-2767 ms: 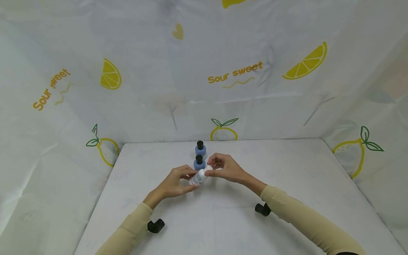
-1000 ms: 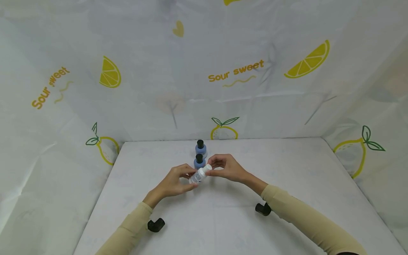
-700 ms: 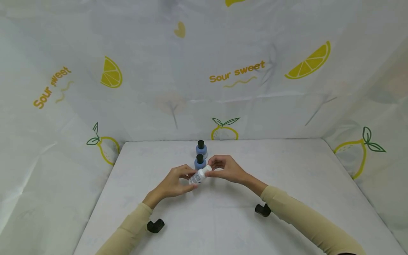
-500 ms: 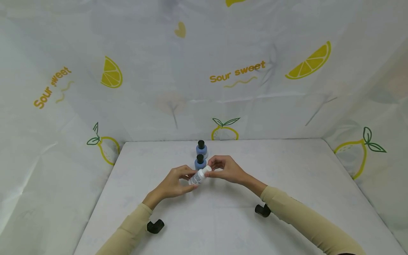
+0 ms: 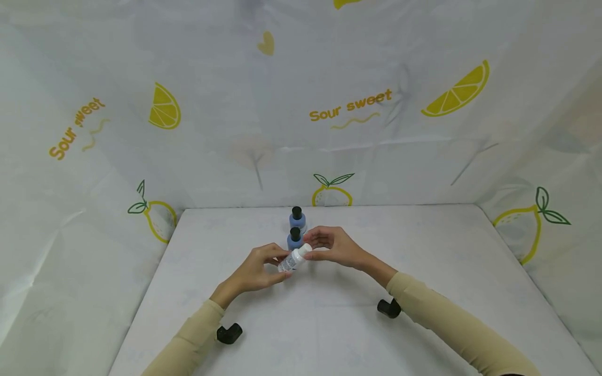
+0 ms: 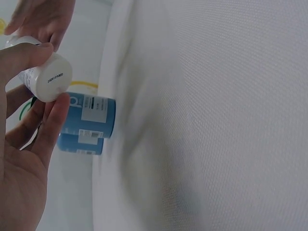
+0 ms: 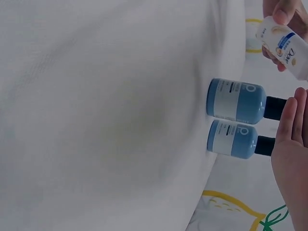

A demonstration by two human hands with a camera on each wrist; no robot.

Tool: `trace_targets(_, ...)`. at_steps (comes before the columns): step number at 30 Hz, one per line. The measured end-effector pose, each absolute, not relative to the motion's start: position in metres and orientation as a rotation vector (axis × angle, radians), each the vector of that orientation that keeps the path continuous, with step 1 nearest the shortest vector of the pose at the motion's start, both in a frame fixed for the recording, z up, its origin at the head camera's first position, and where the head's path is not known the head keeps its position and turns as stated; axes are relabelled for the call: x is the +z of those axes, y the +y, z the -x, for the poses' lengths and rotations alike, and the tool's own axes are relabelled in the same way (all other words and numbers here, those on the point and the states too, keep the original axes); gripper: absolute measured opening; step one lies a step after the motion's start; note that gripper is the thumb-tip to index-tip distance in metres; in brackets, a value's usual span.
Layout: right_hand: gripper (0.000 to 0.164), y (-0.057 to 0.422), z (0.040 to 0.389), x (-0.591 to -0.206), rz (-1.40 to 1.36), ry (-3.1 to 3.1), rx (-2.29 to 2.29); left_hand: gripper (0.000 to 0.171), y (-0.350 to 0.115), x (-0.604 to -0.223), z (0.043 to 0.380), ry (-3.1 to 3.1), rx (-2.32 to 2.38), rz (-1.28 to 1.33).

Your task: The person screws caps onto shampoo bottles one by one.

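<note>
My left hand (image 5: 256,269) grips a small white Dove bottle (image 5: 290,260) near its base, between thumb and fingers. The bottle is tilted, its white cap (image 5: 305,249) toward the right; its printed bottom shows in the left wrist view, its label in the right wrist view. My right hand (image 5: 336,246) is at the cap, fingers fairly straight and spread off it, thumb close to its near side; whether the thumb touches is unclear. Just behind stand two blue bottles with black caps, the nearer one (image 5: 294,241) partly hidden by the hands, the farther one (image 5: 297,221) behind it.
A white cloth covers the table (image 5: 329,324), its back edge meeting a lemon-printed curtain (image 5: 282,104). Beneath the forearms show two black fittings: the left one (image 5: 229,333) by the left sleeve, the right one (image 5: 389,308) by the right sleeve.
My right fingers, earlier curled at the white cap, have lifted and spread a little away from it. The left hand and the bottle have stayed nearly still.
</note>
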State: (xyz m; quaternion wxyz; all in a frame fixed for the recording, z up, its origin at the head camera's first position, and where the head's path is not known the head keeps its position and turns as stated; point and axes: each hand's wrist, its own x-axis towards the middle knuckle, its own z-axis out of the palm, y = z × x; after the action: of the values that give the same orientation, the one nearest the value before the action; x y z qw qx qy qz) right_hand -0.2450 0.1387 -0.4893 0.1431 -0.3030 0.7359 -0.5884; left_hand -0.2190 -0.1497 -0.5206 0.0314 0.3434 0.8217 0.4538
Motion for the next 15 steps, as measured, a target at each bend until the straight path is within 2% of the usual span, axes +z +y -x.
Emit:
trace_targets(4,0.050,0.1423,0.2472,-0.4832,0.879,1.925,-1.733,0.042,-0.1497,-0.5232,0.2197,2.528,1.407,-1.085)
trace_targets(15,0.034,0.1431,0.2488,-0.4860,0.949,1.890,-1.718,0.043,-0.1476,-0.5222,0.2188,2.523,1.383,-1.069)
